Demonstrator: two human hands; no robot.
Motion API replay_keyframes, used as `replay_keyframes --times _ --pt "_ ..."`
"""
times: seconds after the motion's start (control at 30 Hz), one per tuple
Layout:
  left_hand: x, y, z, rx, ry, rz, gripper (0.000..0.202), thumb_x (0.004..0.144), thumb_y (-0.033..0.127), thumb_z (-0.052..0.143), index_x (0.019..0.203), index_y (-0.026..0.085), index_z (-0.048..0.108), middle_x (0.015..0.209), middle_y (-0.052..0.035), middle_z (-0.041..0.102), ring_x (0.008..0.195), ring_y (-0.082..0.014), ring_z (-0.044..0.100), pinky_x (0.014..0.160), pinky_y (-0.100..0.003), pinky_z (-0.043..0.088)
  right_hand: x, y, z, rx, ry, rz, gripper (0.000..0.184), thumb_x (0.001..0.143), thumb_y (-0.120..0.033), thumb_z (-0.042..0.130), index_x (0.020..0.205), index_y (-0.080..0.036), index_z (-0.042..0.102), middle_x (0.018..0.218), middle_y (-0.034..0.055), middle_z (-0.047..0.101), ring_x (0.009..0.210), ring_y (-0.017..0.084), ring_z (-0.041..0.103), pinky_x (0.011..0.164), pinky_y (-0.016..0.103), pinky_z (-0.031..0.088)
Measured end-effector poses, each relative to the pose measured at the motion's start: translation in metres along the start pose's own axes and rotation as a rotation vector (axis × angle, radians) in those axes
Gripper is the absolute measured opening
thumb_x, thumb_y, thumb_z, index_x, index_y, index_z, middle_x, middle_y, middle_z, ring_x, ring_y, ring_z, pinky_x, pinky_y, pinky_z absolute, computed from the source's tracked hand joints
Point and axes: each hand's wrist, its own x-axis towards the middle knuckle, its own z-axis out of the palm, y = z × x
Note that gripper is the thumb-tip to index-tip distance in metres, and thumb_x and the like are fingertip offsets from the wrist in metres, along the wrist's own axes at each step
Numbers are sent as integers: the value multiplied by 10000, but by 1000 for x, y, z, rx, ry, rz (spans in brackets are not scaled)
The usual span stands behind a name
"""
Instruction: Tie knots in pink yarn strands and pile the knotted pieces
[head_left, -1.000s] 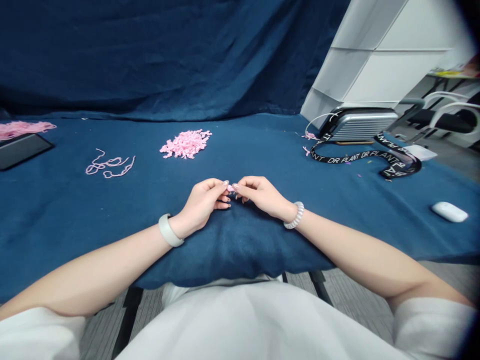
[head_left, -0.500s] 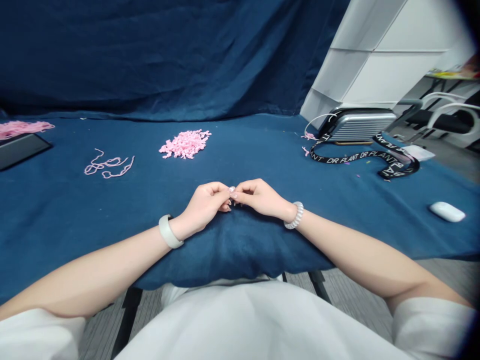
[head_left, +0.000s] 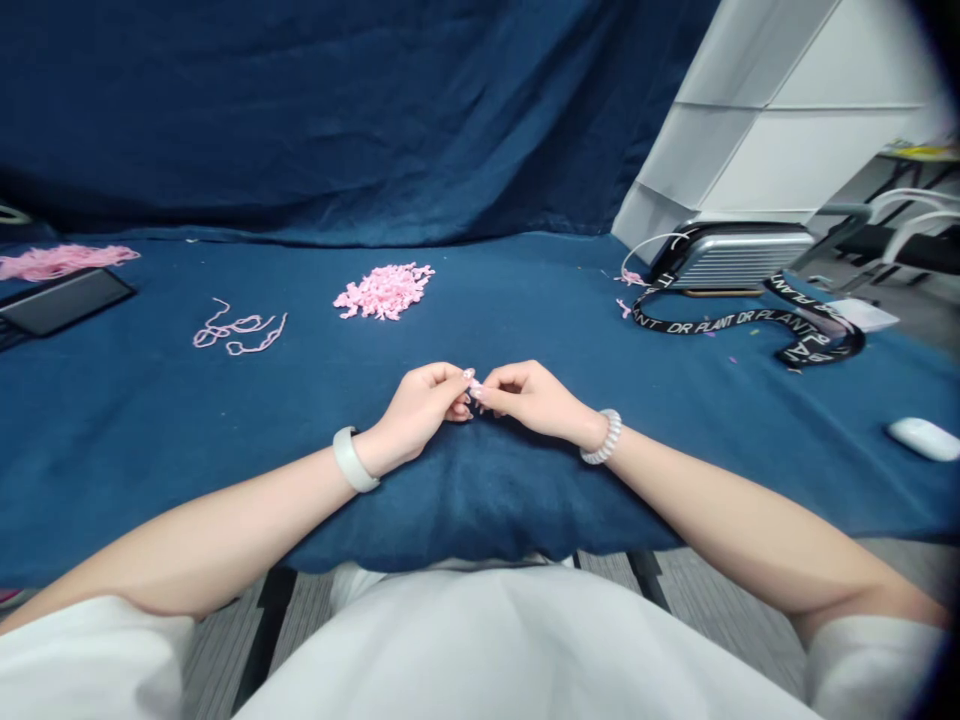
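Everything on the desk (head_left: 150,420) sits slightly further right in the head view than in the last frame, and the hands have shifted with it. Both rest just above the front of a navy pillow (head_left: 480,500), which lies at the near edge of the desk.

The left hand (head_left: 418,407) and right hand (head_left: 535,399) face each other, with their fingers curled and nearly closed. Their fingertips meet around a tiny pink yarn scrap (head_left: 474,389), pinching it between them. The scrap is almost hidden, so its long axis cannot be made out. It lies midway between the hands, and neither is clearly nearer. It sits directly above the pillow's crest, not touching it.

A grey band (head_left: 346,459) circles the left wrist, and a pearly spiral bracelet (head_left: 604,437) circles the right.

Toward the far edge, straight ahead of the left hand, lies a heap of short pink yarn pieces (head_left: 384,291). Left of it is a loose pink strand (head_left: 238,332). A pink tangle (head_left: 64,262) lies at the far left corner, just behind a black tablet (head_left: 64,302). Toward the right edge are a black lanyard (head_left: 739,322), a silver case (head_left: 731,258) and a white mouse (head_left: 924,439).
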Motion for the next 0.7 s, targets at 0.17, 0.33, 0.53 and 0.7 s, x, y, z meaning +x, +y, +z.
replay_keyframes --times 0.17,0.33,0.53,0.7 --pt "0 1 0 -8 12 -18 226 747 323 645 677 126 559 553 20 520 500 -59 513 534 -186 448 -1 -3 2 13 15 18 344 806 -437 532 667 -127 581 589 -6 504 526 78 411 509 216 326" --pt "0 2 0 -94 39 -46 228 764 326 629 683 128 550 559 24 519 497 -52 514 546 -187 469 -2 -3 3 -70 50 41 341 820 -454 503 719 -142 598 621 5 545 552 97 466 523 221 363" --pt "22 18 -24 11 151 67 204 749 338 620 735 136 592 667 -19 625 571 -94 591 589 -231 503 -1 4 7 -87 120 36 257 826 -395 509 791 -153 590 702 24 614 576 106 524 551 232 408" --pt "56 38 -84 734 454 516 137 724 270 611 764 156 676 723 -37 692 718 -172 648 762 -310 494 -1 2 8 -126 117 27 212 821 -345 525 820 -154 618 717 31 633 603 113 545 575 241 427"
